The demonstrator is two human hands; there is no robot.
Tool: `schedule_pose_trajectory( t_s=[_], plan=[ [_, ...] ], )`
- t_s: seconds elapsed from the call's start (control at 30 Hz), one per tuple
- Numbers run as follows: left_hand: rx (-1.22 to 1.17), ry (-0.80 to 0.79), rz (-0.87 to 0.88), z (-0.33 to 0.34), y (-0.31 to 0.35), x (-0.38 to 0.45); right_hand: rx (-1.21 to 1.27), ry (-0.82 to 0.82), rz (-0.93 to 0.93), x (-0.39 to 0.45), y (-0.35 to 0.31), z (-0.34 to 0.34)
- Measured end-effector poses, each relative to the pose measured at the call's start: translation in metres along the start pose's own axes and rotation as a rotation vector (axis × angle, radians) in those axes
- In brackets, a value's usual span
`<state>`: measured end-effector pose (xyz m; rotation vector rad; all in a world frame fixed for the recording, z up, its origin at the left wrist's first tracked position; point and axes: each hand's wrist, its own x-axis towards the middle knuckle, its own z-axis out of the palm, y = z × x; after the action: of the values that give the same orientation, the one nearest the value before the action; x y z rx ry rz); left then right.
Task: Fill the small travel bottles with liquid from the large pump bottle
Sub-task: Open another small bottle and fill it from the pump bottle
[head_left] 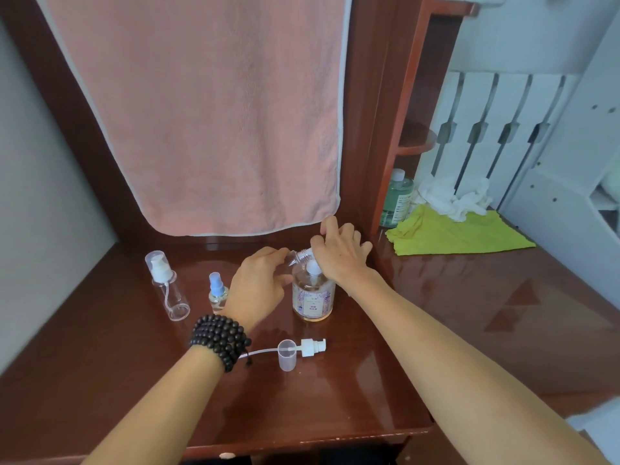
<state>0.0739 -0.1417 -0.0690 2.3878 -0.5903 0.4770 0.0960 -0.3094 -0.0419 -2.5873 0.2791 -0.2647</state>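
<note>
My left fingers (280, 260) curl around a small clear plastic travel bottle (299, 257), tipped on its side with its threaded neck held at the spout of the large clear pump bottle with the floral label and amber liquid (313, 293). My right hand (339, 253) lies over the pump head, fingers spread and pressing down, I judge. The pump bottle stands on the glossy red-brown wooden table (436, 313), near its middle.

The risk I see is aim: the neck is narrow, the spout is hidden under my right hand, and a hard press could send liquid past the mouth onto my fingers and the table. Wet fingers might let the little bottle slip. Pressing off-centre could tip the pump bottle toward 9 o'clock, where a blue-capped small spray bottle (217, 292) and a clear tall pump-top bottle (167, 286) stand. At 6 o'clock lies the removed white pump head with its tube (310, 347).
</note>
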Motion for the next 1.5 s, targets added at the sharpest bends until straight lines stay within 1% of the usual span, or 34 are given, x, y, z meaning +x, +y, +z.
schedule_pose_trajectory(
  t_s=[0.13, 0.3, 0.43, 0.63, 0.77, 0.8, 0.9, 1.03, 1.13, 1.33, 1.5],
  plan=[
    [0.004, 0.016, -0.002, -0.007, 0.002, 0.006, -0.101, 0.069, -0.078, 0.008, -0.002, -0.014],
    [0.005, 0.017, 0.007, 0.001, -0.002, 0.003, 0.002, 0.034, -0.018, 0.003, 0.002, -0.001],
    [-0.008, 0.008, 0.010, 0.006, -0.005, -0.001, 0.008, 0.028, -0.004, -0.002, 0.000, 0.006],
    [-0.010, 0.014, 0.013, -0.004, -0.003, 0.009, -0.038, 0.007, -0.014, 0.008, -0.012, -0.012],
    [-0.005, 0.009, 0.007, -0.005, -0.005, 0.007, 0.123, -0.086, 0.077, 0.016, -0.024, -0.015],
    [-0.003, 0.010, 0.008, -0.006, -0.006, 0.007, 0.131, -0.095, 0.095, 0.019, -0.027, -0.015],
    [0.002, 0.006, 0.004, -0.005, -0.010, 0.007, 0.077, -0.134, 0.155, 0.026, -0.029, -0.009],
    [-0.019, 0.000, 0.012, 0.002, -0.008, 0.003, 0.044, -0.224, 0.259, 0.022, -0.022, 0.001],
    [-0.042, 0.007, 0.002, 0.005, -0.008, 0.003, 0.017, -0.204, 0.284, 0.019, -0.025, 0.001],
    [-0.023, 0.004, 0.006, -0.007, -0.005, 0.011, 0.047, -0.187, 0.224, 0.027, -0.028, -0.013],
    [-0.003, -0.012, 0.007, -0.001, -0.004, 0.007, 0.071, -0.220, 0.299, 0.022, -0.024, 0.000]
  ],
)
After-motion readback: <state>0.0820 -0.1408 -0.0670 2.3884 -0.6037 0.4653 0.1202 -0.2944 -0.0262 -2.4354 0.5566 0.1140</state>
